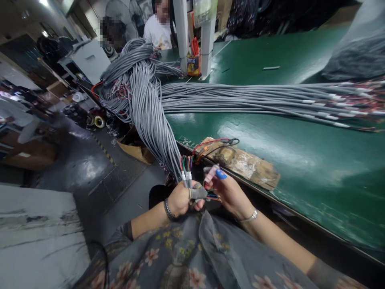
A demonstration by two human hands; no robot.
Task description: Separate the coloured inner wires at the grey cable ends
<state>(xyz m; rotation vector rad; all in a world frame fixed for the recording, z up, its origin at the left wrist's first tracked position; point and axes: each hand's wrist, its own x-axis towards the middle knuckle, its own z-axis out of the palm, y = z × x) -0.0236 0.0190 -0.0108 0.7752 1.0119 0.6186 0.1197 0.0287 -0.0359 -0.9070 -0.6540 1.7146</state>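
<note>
My left hand [180, 199] is closed around the ends of a few grey cables [186, 178], whose coloured inner wires [187, 162] fan out above my fist. A grey finger cot covers one left finger. My right hand [227, 190] sits just to the right, fingers pinched on thin coloured wires [213, 196] between the two hands; its fingertips wear blue and pink cots. The cables belong to a thick grey bundle [147, 100] hanging off the green table's edge.
The green table [300, 144] carries a long spread of grey cables [270, 100] with stripped ends at the right. A worn cardboard piece [246, 162] with red and black leads lies at the table edge. Two people sit at the far end. Boxes and tape rolls litter the floor at left.
</note>
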